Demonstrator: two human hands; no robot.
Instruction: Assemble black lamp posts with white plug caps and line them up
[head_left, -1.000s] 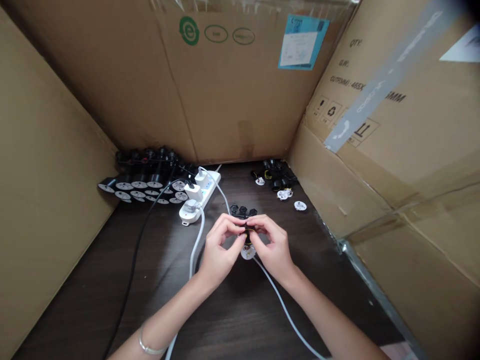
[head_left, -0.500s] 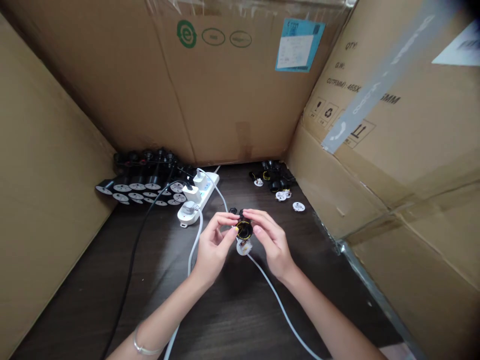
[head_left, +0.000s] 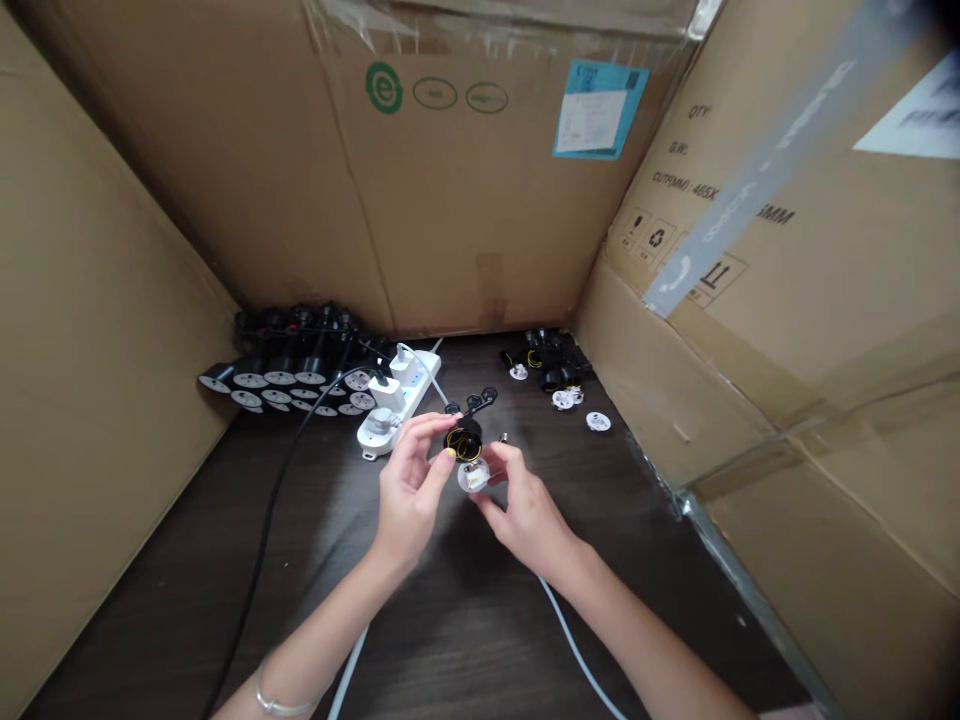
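Left hand (head_left: 409, 490) and right hand (head_left: 529, 520) close together over the middle of the dark table (head_left: 465, 640).
Left fingers pinch a black plug body (head_left: 464, 440), its long axis tilted up toward the far cardboard wall; right fingers hold the white round base (head_left: 474, 476) just below, yellow wire (head_left: 454, 444) looped at the open end.

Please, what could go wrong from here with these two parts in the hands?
The thin yellow wire on the black round part, held in the left hand, could perhaps snag or pull loose near the white disc in the right hand. The small black three-lobed piece might catch or drop onto the dark table, where it would be hard to see.
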